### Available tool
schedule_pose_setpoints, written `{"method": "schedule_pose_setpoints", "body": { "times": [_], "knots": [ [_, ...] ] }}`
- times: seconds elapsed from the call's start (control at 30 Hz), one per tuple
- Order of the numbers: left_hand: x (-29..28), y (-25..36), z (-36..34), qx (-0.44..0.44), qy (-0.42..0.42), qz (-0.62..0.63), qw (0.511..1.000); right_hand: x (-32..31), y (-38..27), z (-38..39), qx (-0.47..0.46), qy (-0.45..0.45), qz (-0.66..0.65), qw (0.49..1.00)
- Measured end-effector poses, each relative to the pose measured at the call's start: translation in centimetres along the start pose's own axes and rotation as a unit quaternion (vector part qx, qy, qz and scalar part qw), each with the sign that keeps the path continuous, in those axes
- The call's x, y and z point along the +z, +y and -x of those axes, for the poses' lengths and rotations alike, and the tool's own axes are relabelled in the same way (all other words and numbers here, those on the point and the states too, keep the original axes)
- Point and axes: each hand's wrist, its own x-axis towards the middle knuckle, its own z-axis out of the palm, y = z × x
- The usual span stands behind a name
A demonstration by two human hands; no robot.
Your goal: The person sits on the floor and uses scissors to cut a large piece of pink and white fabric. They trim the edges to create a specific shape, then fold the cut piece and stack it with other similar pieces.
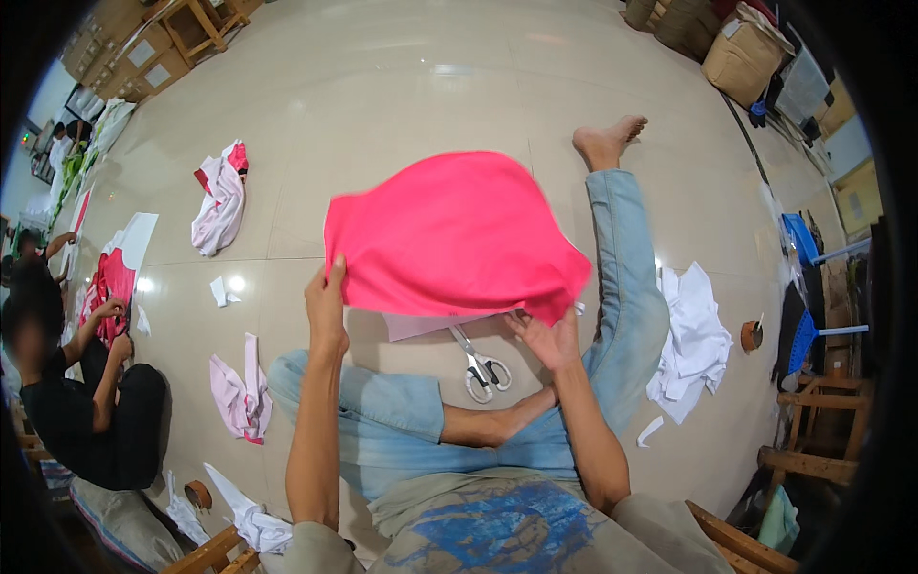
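Observation:
A bright pink piece of fabric (449,230) is spread in the air over my lap, its far edge curved. My left hand (327,301) pinches its lower left corner, thumb on top. At the lower right corner, my right hand (547,337) has the cloth against its fingers, which the fabric partly hides; the palm is turned up. Scissors (480,368) with white and black handles lie on the floor between my legs, their blades reaching under the cloth. A pale pink piece (411,326) shows beneath the pink fabric's near edge.
White cloth (690,335) lies right of my leg. Pale pink pieces (241,392) and a white and red bundle (222,201) lie on the left. A co-worker (86,373) sits far left handling pink fabric. Blue dustpans (801,340) and wooden stools (827,411) stand right.

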Motion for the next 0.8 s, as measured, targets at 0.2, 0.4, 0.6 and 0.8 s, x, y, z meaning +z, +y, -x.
{"method": "schedule_pose_setpoints", "body": {
  "times": [0.2, 0.4, 0.6, 0.8],
  "knots": [
    [-3.3, -12.1, 1.8, -0.119, -0.003, 0.057, 0.991, -2.6, -2.1, -3.4, -0.046, 0.249, 0.198, 0.947],
    [-3.7, -11.9, 3.3, -0.086, 0.041, 0.087, 0.992, 1.6, -0.6, -4.2, -0.045, 0.379, 0.698, 0.606],
    [-2.6, -10.9, 3.8, -0.079, 0.128, 0.106, 0.983, -0.2, 0.4, -6.8, -0.179, 0.280, 0.829, 0.450],
    [-3.9, -10.9, 5.0, -0.032, 0.061, 0.072, 0.995, 0.6, -3.0, -3.7, -0.097, 0.331, 0.526, 0.777]
  ]
}}
